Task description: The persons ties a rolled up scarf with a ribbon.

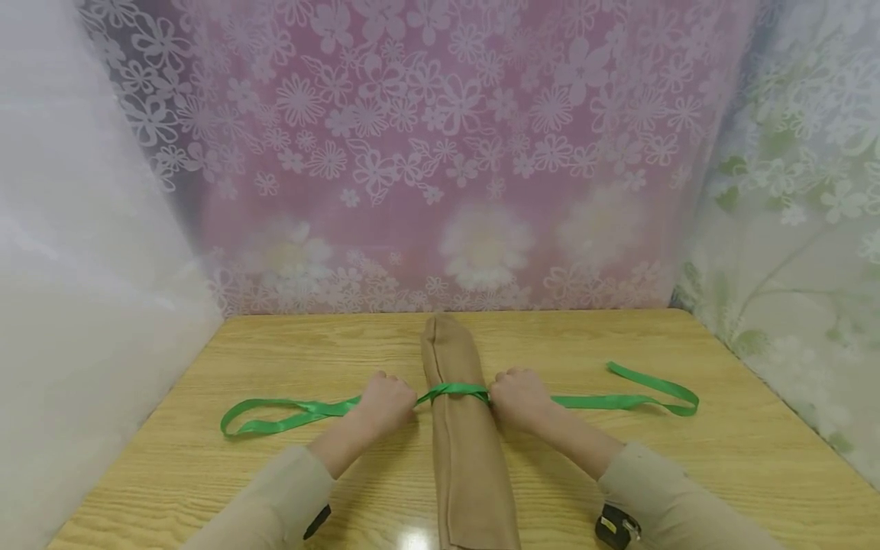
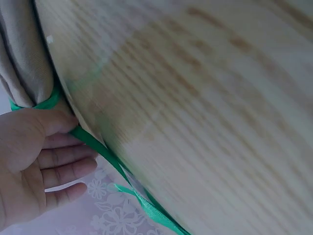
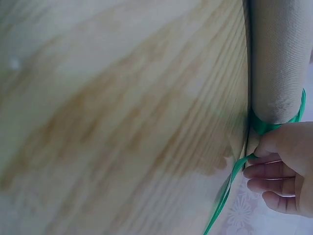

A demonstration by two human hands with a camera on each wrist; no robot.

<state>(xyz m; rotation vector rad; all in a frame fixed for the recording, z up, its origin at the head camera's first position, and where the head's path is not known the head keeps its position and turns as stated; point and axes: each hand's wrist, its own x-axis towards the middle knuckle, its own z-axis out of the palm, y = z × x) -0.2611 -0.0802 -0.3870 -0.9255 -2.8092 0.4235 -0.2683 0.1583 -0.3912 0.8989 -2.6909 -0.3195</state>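
Observation:
A rolled piece of tan fabric [image 1: 474,473] lies lengthwise on the wooden table, pointing away from me. Green ribbon [image 1: 457,389] wraps round its middle, crossing on top. On the roll's left side my left hand [image 1: 386,401] pinches the ribbon between thumb and forefinger, as the left wrist view also shows. Just right of the roll, my right hand [image 1: 520,399] pinches the other side of the ribbon. A looped ribbon tail [image 1: 257,403] trails left beyond the left hand, and another tail [image 1: 653,386] curls out to the right.
The wooden table [image 1: 275,351] runs back to a pink floral curtain [image 1: 426,153]. Translucent white sheeting [image 1: 82,267] hangs along the left, and a floral sheet [image 1: 791,267] hangs on the right. Dark wrist-worn devices [image 1: 614,527] sit under the sleeves.

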